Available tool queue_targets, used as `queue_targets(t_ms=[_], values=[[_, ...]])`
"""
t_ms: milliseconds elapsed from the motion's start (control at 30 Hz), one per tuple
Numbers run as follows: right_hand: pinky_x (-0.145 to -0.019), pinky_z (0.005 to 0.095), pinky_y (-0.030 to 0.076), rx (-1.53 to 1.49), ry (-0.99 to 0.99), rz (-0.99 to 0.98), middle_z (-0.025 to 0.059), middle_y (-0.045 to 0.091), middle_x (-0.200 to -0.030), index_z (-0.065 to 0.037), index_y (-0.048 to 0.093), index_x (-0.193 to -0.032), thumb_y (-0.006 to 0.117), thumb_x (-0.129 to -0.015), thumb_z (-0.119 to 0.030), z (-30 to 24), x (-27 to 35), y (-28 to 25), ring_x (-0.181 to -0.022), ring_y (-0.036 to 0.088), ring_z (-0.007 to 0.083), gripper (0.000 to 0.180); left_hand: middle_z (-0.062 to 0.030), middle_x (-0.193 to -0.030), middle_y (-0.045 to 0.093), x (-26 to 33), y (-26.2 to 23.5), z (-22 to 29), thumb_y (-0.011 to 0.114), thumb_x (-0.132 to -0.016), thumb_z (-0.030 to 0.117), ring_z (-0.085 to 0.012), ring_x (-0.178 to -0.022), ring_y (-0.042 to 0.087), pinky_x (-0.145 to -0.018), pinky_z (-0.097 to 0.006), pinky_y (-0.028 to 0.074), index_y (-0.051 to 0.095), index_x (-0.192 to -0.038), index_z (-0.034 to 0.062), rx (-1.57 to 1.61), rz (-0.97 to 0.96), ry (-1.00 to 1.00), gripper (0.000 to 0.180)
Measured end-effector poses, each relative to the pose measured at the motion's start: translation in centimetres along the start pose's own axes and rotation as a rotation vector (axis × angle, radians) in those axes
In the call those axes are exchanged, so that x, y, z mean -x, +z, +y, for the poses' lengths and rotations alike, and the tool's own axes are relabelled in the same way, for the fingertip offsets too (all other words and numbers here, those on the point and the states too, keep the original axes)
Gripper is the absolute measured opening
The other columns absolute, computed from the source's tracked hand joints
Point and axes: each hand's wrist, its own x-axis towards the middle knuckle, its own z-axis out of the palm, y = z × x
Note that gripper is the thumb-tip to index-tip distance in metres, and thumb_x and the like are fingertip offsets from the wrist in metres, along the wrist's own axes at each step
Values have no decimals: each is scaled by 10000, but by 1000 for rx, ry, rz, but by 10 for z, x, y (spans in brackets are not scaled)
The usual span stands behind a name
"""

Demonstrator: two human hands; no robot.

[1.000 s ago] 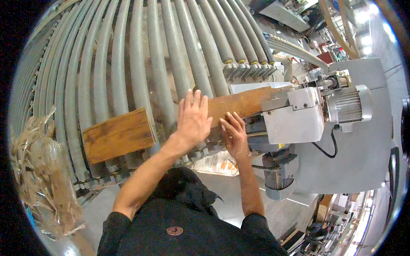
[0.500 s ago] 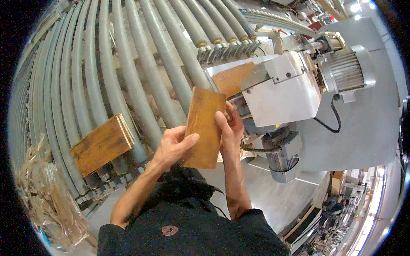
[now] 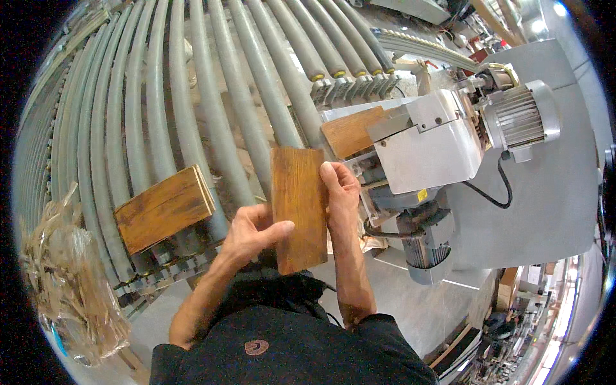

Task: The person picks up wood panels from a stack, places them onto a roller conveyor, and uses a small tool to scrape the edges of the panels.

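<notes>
On roller conveyor (image 3: 300, 48), beside white-housed motorised machine (image 3: 427, 147), noted stacked wooden planks (image 3: 165, 210) at left. Observed single plank (image 3: 300, 199) held at conveyor's near edge, pinched along opposite long edges by left hand (image 3: 250, 233) and right hand (image 3: 342, 192).

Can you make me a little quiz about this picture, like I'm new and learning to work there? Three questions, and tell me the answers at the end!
1. True or false: the left hand and the right hand both hold the same wooden board.

2. Pick one. Where does the small stack of boards lie?
A) On top of the white machine housing
B) On the metal rollers
C) On the floor

3. Fill in the blank: the crumpled clear plastic is on the ____ side of the picture.

Key: 1. True. 2. B. 3. Left.
</notes>
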Motion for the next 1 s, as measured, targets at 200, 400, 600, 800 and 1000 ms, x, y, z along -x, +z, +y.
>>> queue_targets(t_ms=[200,400,600,800,1000], values=[[-655,235,484,-7,73,-20,-2,677,-821,-16,682,-932,660,-993,-262,10,4,0,-707,584,59,254,-42,-869,703,-1,-9,2,767,-887,277,-101,-763,628,-664,-274,512,699,-1038,-42,-22,83,18,359],[-584,257,501,306,-308,247,77,684,-892,-3,641,-1066,673,-960,-382,30,-47,-76,-727,630,120,395,-78,-952,713,31,-12,8,793,-843,232,-140,-850,654,-735,-284,519,684,-1072,-36,44,175,57,369],[-561,301,486,612,-49,516,80,631,-865,45,619,-1038,772,-850,-500,38,-105,-97,-737,614,128,596,-97,-1051,714,72,-23,22,833,-763,151,-187,-919,671,-842,-333,530,654,-1149,-23,159,348,118,460],[-531,304,477,160,-142,372,85,635,-874,4,610,-986,745,-908,-279,57,-109,-78,-722,608,163,323,-111,-1117,705,93,-38,19,815,-787,180,-207,-1023,656,-932,-347,495,661,-1156,-31,187,365,143,451],[-695,355,541,120,-248,443,95,644,-989,48,606,-1136,655,-952,-162,81,-91,-124,-831,638,212,283,-109,-1144,694,93,-36,16,776,-845,293,-209,-1043,634,-953,-352,476,630,-1243,-40,193,320,199,539]])
